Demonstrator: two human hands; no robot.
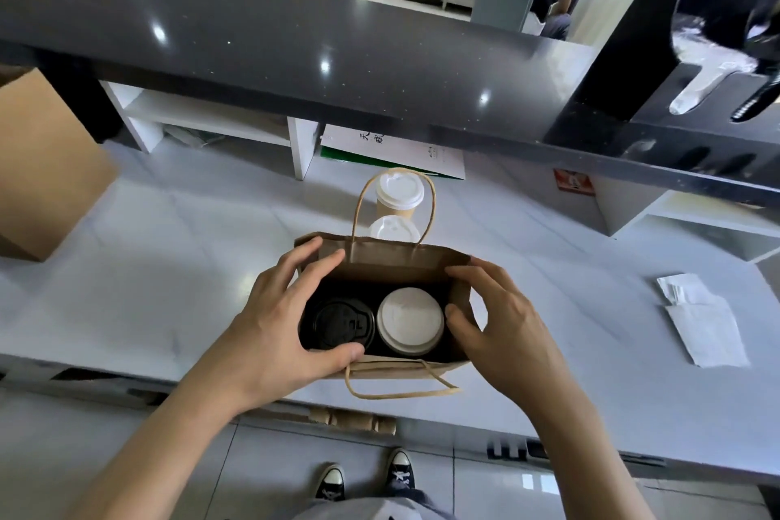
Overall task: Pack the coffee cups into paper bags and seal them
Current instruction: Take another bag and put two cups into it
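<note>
I read this as the end of loading: the brown kraft paper bag with twisted cord handles (396, 262) stands open on the pale marble-look table (169, 249), a black-lidded cup (337, 323) and a white-lidded cup (410, 321) side by side inside. My left hand (274, 321) pinches the bag's left rim, thumb inside; my right hand (502, 321) curls over the right edge. Two more white-lidded paper cups (399, 192) wait just behind (another bag's worth, I judge). Next, the mouth needs pressing flat and folding.

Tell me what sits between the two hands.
Head view: the open paper bag, holding a black-lidded cup and a white-lidded cup, between left hand and right hand.
</note>
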